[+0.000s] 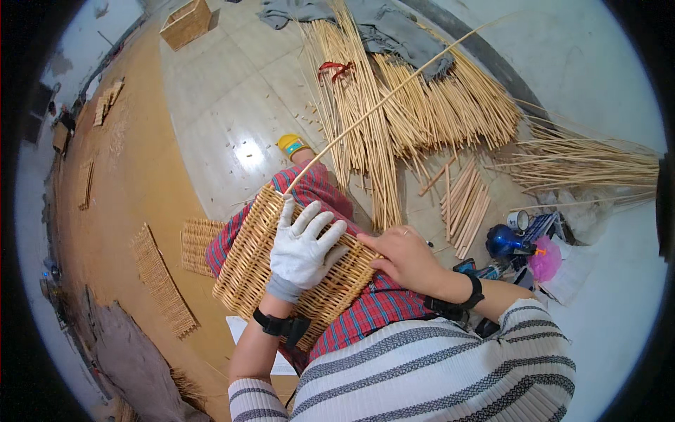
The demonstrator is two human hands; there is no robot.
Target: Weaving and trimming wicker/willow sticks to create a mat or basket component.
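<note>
A woven wicker panel (242, 271) of tan cane lies tilted across my lap, over red-and-blue plaid cloth. My left hand (301, 246), in a white glove with a grey cuff, rests flat on top of it with the fingers spread. At the panel's right corner is my bare right hand (408, 260), index finger and thumb closed on the edge. One long cane strand (380, 104) rises from the panel's far edge, near my left fingertips, and arcs up to the right. Whether the right fingers also pinch a strand is hidden.
Bundles of cut canes (450, 105), a red tie (336, 70) and grey cloth (394, 32) lie ahead. Short sticks (465, 207), a blue bottle (503, 240) and a pink bag (545, 259) are at right. Woven strips (163, 281) and a wicker box (186, 24) sit left.
</note>
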